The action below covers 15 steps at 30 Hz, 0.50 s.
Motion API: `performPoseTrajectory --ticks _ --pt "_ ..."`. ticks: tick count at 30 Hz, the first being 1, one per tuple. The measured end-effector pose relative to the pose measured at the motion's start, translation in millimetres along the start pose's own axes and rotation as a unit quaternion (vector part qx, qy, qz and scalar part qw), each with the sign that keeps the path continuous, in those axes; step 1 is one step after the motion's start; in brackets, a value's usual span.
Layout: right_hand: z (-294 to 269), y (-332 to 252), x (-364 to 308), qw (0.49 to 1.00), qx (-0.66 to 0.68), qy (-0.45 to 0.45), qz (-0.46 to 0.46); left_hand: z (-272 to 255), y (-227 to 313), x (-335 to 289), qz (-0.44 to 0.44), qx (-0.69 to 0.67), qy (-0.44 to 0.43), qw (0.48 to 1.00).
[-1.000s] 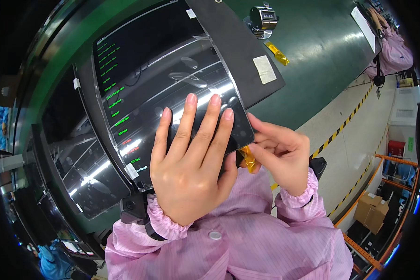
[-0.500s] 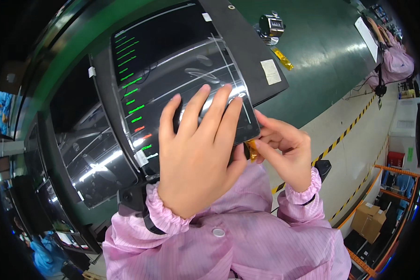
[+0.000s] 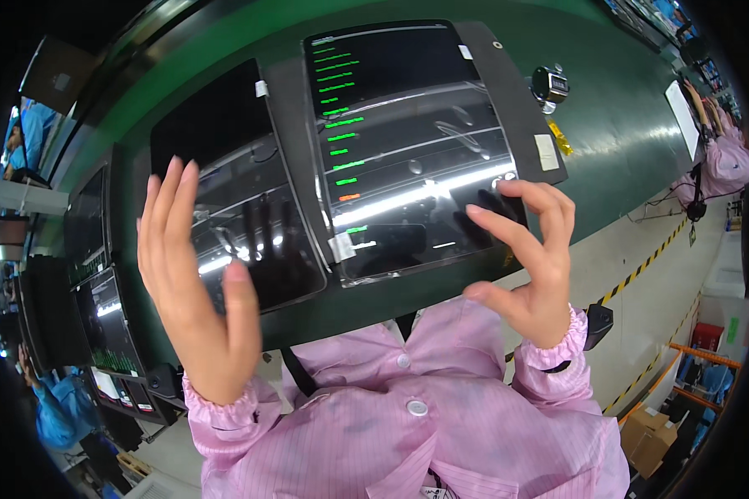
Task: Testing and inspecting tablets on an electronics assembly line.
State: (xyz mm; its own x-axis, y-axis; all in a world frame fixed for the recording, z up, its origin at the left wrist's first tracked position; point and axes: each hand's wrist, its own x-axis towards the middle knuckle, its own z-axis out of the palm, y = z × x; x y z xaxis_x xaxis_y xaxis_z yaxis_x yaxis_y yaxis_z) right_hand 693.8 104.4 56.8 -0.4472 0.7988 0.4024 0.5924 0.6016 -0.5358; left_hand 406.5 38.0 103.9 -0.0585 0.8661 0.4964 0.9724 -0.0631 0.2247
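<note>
A tablet (image 3: pixel 408 150) with a clear film over it and green and red lines of text on its lit screen lies on a dark grey mat. Above its lower right corner my right hand (image 3: pixel 539 258) hovers with its fingers apart and curved, holding nothing. A small trace of amber tape (image 3: pixel 508 260) shows at that corner. To the left lies a second tablet (image 3: pixel 266 241), its screen dark and reflecting the lights. My left hand (image 3: pixel 195 287) is open over this tablet's left edge, fingers up and thumb spread. Whether it touches the tablet I cannot tell.
On the green table (image 3: pixel 612 125) stand a metal tally counter (image 3: pixel 550 84) and a strip of yellow tape (image 3: pixel 560 138). A pale label (image 3: pixel 547 152) is on the mat's right part. More tablets (image 3: pixel 106 320) stand at far left. Another person's pink sleeve (image 3: pixel 724 154) shows at right.
My left hand has lifted off the lit tablet and moved left. My right hand has let go of the amber tape at the corner and opened. The view has shifted.
</note>
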Motion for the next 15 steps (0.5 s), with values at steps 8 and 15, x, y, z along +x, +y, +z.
performPoseTrajectory --ticks 8,15 --pt "5.6 -5.1 19.1 0.998 -0.046 0.031 -0.002 -11.8 -97.3 -50.8 -0.206 -0.072 0.038 0.975" --pt "7.4 23.1 2.3 0.993 0.016 0.081 0.082 -7.2 -106.2 -49.2 -0.268 -0.304 0.058 0.912"
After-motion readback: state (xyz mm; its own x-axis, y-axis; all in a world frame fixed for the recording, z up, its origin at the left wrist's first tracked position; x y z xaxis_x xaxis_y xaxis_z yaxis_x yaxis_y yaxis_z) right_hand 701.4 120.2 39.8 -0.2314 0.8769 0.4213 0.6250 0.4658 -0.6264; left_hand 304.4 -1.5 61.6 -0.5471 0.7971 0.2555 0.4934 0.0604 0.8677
